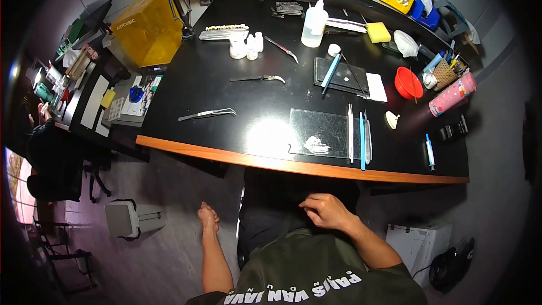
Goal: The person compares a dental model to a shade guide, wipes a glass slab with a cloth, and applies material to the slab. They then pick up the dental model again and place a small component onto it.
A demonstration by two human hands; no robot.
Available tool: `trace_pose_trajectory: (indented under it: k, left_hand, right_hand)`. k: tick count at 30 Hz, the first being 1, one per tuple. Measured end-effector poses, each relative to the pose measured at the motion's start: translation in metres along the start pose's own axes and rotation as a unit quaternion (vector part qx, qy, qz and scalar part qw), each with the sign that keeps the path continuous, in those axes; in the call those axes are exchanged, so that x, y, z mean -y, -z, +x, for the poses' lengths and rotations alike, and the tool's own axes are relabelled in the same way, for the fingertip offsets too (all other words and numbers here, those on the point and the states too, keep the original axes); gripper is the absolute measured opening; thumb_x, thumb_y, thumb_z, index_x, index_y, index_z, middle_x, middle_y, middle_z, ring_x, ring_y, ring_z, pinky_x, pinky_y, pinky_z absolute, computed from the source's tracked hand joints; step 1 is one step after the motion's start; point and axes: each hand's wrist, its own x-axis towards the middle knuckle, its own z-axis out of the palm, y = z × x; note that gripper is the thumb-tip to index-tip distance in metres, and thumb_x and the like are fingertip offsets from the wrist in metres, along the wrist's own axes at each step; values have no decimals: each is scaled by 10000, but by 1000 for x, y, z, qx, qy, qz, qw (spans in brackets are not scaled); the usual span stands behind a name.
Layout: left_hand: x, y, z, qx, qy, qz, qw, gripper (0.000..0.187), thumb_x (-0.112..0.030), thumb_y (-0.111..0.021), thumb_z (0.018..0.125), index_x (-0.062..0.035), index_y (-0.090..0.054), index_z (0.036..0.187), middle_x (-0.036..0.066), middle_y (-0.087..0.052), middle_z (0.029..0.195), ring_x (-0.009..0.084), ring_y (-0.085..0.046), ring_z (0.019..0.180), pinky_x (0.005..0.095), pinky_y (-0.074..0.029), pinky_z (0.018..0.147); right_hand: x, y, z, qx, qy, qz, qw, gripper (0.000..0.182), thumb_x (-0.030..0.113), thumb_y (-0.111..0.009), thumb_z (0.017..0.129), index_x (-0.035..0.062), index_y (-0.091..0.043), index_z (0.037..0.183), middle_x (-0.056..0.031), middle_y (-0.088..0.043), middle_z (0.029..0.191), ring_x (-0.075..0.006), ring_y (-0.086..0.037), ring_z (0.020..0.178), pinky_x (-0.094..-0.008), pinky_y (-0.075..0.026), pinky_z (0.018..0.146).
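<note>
Spanning most of the view, a black tabletop (192, 87) carries the tools, with a clear plate (307, 124) lying flat near its front. A dark slab (341, 86) lies behind the plate and a little to its right. The person's left hand (209, 218) hangs nearer the body than the plate and well off to its left, below the tabletop; its fingers are curled into a loose fist with nothing seen in them. The right hand (328, 210) is over the lap, nearer the body than the plate; its fingers are bent inward, but the palm side is hidden, so I cannot tell how tightly they close or whether they grip anything. A bottle (314, 26) stands upright well behind the plate, and a red bowl (404, 83) sits to the plate's right, farther back. A white stick (350, 135), a blue stick (362, 142) and a metal tool (368, 138) lie side by side at the plate's right end. Curved tweezers (208, 114) lie to the plate's left. Smallest is the white smear (317, 146) on the plate itself.

With both hands off the tabletop, I judge this a pause between steps, with no tool seen in use. Taking up a stick would call for a hand brought forward to the plate's right end and a light pinch.
</note>
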Motion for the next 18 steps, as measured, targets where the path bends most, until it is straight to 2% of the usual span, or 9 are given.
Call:
trace_pose_trajectory:
  k: [3,4,7,8,12,14,17,18]
  left_hand:
    - [0,-10,-2,-7,-11,24,1000,433,-459,-424,1093,-182,-406,760,-20,-341,540,117,-274,395,285,-217,364]
    - [1,-13,-3,-9,-13,29,999,434,-459,-426,1093,-182,-402,759,-22,-333,538,114,-263,396,285,-206,366]
    - [6,-20,-10,1,-13,30,999,442,-454,-437,1092,-183,-389,746,-27,-322,535,104,-246,398,284,-179,370]
    - [7,-21,-11,15,-7,19,1000,448,-448,-441,1091,-184,-382,734,-27,-327,534,99,-252,397,282,-174,369]
    - [6,-25,-18,86,-6,-38,996,449,-443,-444,1093,-200,-375,722,-40,-270,525,105,-189,399,292,-148,381]
    - [-3,-27,-23,159,22,-137,977,481,-471,-451,1086,-202,-374,694,-35,-268,523,118,-189,403,299,-159,389]
    - [-18,-26,-34,325,61,-341,880,659,-719,-373,1029,-131,-478,752,26,-380,630,175,-338,538,321,-272,503]
    - [-30,-32,-50,291,57,-352,888,722,-775,-346,1003,-97,-517,824,44,-411,677,196,-365,592,335,-293,555]
  right_hand:
    - [-7,3,-14,-18,-97,-3,995,220,134,-687,887,60,-761,1081,-164,-746,1038,-380,-727,912,-449,-596,835]
    - [-19,-1,-20,-10,-143,-14,990,277,205,-658,933,89,-755,1165,-196,-742,1137,-412,-725,962,-479,-589,867]
    - [-36,-3,-32,20,-223,-84,971,356,267,-622,963,121,-718,1273,-219,-717,1215,-427,-714,1017,-504,-578,903]
    - [-42,-4,-35,36,-239,-99,965,412,308,-590,979,137,-675,1344,-232,-698,1253,-431,-697,1071,-514,-562,946]
    - [-43,0,-35,48,-246,-92,964,425,317,-592,981,144,-660,1363,-238,-675,1300,-428,-674,1133,-510,-541,988]
    - [-35,5,-29,73,-250,-87,961,421,319,-597,982,140,-663,1358,-238,-666,1319,-431,-662,1159,-506,-534,1001]
    - [-42,-1,-27,69,-226,-74,969,413,319,-608,982,134,-666,1346,-243,-639,1359,-440,-648,1184,-508,-533,1000]
    - [-43,-3,-27,62,-219,-77,971,397,301,-627,977,121,-671,1328,-244,-642,1336,-449,-645,1178,-511,-536,986]
